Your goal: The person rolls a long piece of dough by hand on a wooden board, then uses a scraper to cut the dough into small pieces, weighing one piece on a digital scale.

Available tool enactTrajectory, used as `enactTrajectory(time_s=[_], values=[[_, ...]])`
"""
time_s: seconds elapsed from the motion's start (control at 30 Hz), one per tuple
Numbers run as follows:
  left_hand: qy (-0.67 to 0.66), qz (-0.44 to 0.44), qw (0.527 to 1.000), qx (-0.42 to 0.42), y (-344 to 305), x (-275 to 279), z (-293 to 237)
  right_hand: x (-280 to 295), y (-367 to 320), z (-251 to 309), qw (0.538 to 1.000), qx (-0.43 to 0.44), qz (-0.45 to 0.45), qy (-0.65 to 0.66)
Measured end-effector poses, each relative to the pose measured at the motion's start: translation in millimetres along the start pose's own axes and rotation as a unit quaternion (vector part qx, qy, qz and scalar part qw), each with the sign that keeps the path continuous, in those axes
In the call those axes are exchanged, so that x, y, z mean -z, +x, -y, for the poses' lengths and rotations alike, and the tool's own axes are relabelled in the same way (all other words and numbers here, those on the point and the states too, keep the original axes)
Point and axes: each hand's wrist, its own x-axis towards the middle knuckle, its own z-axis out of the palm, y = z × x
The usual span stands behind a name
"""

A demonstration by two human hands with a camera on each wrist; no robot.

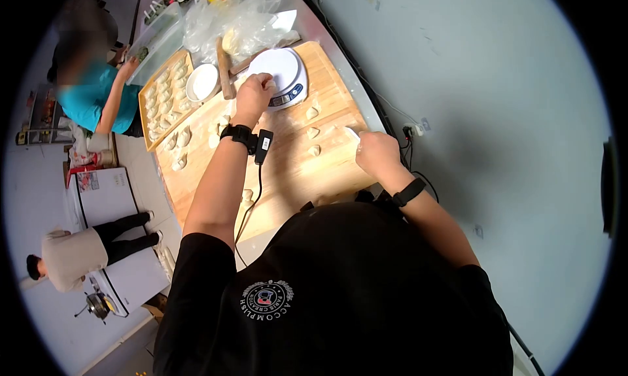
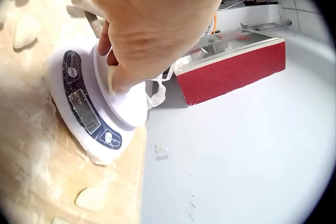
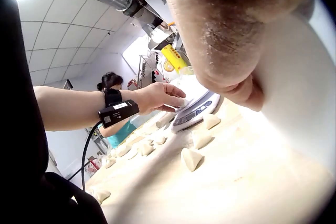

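Observation:
My left hand [image 1: 252, 102] [image 2: 157, 24] pinches a small dough piece [image 2: 111, 80] at the round pan of the white kitchen scale [image 1: 276, 63] [image 2: 86, 111]. The display faces the board's near side; its digits are unreadable. Off to the right, my right hand [image 1: 378, 155] [image 3: 226, 40] grips a flat white scraper [image 1: 352, 133] [image 3: 302, 85], its blade partly hidden by the fingers. Between the scale and the right hand, several dough pieces [image 1: 313, 133] [image 3: 191, 159] lie on the floured wooden board [image 1: 327, 75].
Left of the scale are a wooden rolling pin [image 1: 224, 68], a white bowl [image 1: 203, 83] and a tray [image 1: 150, 140] of shaped dough. Plastic bags [image 1: 229, 16] lie behind. A person in teal [image 1: 91, 101] works beyond the tray; another person [image 1: 75, 258] stands farther off.

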Motion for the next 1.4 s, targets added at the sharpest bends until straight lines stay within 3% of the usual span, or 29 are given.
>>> enactTrajectory(time_s=[0.33, 1.03, 1.13, 1.17, 1.4], values=[[0.01, -0.024, 0.996, -0.08, -15, 18, 14, 0, 0, -2, 1.0, -0.009, 0.006, 0.022], [0.008, -0.022, 0.994, -0.108, -12, 6, -8, 4, -2, 2, 1.0, -0.008, 0.0, 0.011], [0.041, 0.034, 0.992, -0.115, -16, 6, -10, 4, -2, 4, 1.0, -0.01, 0.002, 0.006], [0.058, 0.008, 0.991, -0.117, -20, 4, -11, 4, -2, 4, 1.0, -0.009, 0.003, 0.005], [0.017, -0.005, 0.999, -0.029, -94, 30, 20, 0, -1, 2, 1.0, -0.01, -0.002, -0.008]])
